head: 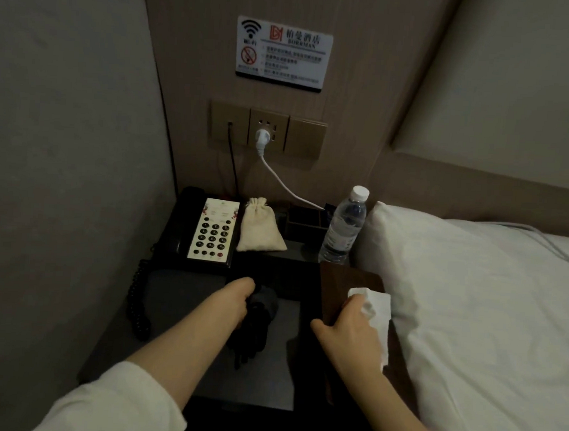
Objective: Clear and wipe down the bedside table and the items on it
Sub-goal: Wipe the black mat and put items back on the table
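A black desk telephone (199, 230) sits at the back left of the dark bedside table (178, 292). The left hand (234, 300) grips a dark bundle (253, 326), possibly cloth. The right hand (352, 332) pinches a white crumpled tissue (375, 312) against a brown wooden board (342, 285).

phone (205, 230) 1 | pouch (260, 227) 1 | bottle (344, 227) 1 | tissue (375, 312) 1 | hands (234, 304) 2

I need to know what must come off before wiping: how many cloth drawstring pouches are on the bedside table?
1. The cream pouch lies at the back of the bedside table, between the telephone and the water bottle. The dim light may hide others.
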### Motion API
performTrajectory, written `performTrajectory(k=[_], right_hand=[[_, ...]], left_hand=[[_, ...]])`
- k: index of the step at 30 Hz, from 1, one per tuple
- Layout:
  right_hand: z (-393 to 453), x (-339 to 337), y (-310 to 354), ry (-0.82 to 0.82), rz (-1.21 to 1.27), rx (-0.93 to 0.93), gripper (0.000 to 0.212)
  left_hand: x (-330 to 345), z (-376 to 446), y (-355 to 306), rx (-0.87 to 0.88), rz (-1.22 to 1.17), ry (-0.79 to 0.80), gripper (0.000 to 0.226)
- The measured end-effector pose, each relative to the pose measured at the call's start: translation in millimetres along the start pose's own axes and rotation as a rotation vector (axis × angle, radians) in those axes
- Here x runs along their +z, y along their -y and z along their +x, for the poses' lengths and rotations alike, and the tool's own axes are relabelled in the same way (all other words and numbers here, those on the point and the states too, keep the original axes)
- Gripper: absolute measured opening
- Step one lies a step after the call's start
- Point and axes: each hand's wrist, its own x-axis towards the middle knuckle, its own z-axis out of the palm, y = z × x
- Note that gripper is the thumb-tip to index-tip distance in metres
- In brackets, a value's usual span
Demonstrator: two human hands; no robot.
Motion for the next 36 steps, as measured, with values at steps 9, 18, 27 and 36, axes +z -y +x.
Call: performTrajectory(k=[9,18,27,36], right_hand=[[1,14,-2,0.014,-0.062,-0.002,0.048],[11,15,-1,-0.002,-0.095,-0.018,0.051],[8,19,-2,-0.052,-0.096,-0.045,0.045],[11,16,-3,-0.026,-0.095,-0.039,0.043]], left_hand=[[2,-6,2,-0.037,-0.299,0.019,0.044],[1,-11,0,-0.061,-0.321,0.027,0.042],[19,-15,23,-0.173,-0.268,0.216,0.045],[42,-4,21,-0.105,-0.346,0.277,0.047]])
